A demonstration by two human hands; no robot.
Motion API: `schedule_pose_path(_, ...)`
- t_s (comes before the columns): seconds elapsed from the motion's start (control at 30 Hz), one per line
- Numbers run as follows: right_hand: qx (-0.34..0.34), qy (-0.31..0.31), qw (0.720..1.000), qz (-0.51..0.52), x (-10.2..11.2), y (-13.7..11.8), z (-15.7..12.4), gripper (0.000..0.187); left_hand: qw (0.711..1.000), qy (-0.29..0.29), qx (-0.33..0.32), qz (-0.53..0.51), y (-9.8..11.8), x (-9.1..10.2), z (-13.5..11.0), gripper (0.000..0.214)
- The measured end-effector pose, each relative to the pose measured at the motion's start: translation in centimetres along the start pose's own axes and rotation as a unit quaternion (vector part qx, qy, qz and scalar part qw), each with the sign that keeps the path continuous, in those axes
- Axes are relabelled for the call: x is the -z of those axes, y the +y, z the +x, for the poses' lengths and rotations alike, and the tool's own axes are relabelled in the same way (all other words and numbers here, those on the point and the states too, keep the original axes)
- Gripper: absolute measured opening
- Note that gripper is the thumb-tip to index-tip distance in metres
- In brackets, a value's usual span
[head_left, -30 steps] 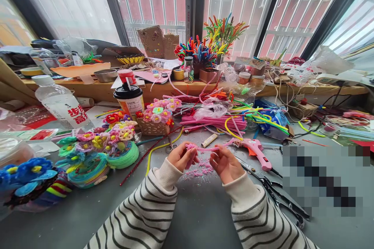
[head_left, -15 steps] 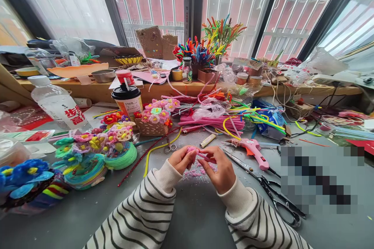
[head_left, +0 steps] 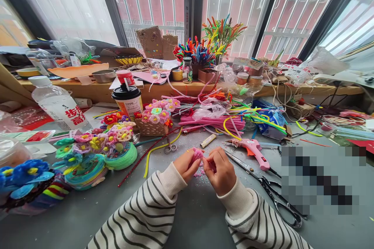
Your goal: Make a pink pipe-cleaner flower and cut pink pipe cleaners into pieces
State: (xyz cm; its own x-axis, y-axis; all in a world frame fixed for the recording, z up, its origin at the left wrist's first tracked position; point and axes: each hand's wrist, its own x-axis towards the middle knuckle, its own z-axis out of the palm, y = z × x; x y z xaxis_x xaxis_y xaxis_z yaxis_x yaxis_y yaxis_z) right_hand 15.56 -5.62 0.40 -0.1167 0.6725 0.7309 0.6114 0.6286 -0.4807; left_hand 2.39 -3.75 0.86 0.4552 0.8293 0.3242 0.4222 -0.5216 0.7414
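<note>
My left hand (head_left: pixel 187 163) is closed around a small fuzzy pink pipe-cleaner piece (head_left: pixel 198 153), which shows at its fingertips. Against the piece's right side, my right hand (head_left: pixel 219 170) pinches with thumb and forefinger; what lies between those fingertips is too small to make out. Pink fluff bits (head_left: pixel 199 172) lie scattered on the table beneath both hands. Large black-handled scissors (head_left: pixel 264 181) rest to the right of my right hand. Beyond them lies a pink glue gun (head_left: pixel 253 151). Small scissors (head_left: pixel 170 147) lie just past my left hand.
Fuzzy flower baskets (head_left: pixel 117 144) and a plastic bottle (head_left: pixel 57 103) stand on the left, with a lidded cup (head_left: pixel 127 101) behind. Bundled pink pipe cleaners (head_left: pixel 212 123) lie ahead. A cluttered wooden ledge (head_left: pixel 159 92) runs below the windows. A pixelated patch covers part of the right.
My left hand has shifted slightly right and turned, bringing the pink piece along. The fingers of my right hand have drawn together into a pinch beside it.
</note>
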Motion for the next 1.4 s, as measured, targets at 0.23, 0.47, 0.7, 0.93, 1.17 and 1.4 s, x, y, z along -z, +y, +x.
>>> schedule_pose_path(0.23,0.026,-0.050,0.998,-0.034,0.1,0.3,-0.1,0.016,0.993,-0.016,0.016,0.118,-0.2,-0.2,-0.1,0.018)
schedule_pose_path(0.47,0.104,-0.133,0.984,-0.063,0.6,0.3,-0.1,0.038,0.984,0.035,-0.034,0.171,-1.0,-0.6,-0.4,0.022)
schedule_pose_path(0.7,0.099,-0.165,0.978,-0.079,0.7,0.2,0.1,0.042,0.949,0.022,-0.069,0.308,-0.5,0.2,-0.6,0.021)
schedule_pose_path(0.93,0.109,-0.181,0.974,-0.086,0.6,0.2,0.1,0.038,0.945,0.006,-0.090,0.314,-0.2,0.5,-0.7,0.017)
schedule_pose_path(1.17,0.076,-0.162,0.980,-0.082,0.7,0.9,0.2,0.022,0.930,-0.019,-0.105,0.352,0.0,1.0,-0.5,0.018)
schedule_pose_path(1.4,0.045,-0.127,0.991,-0.020,1.1,0.6,0.6,0.014,0.933,-0.022,-0.074,0.351,0.4,1.1,-0.3,0.020)
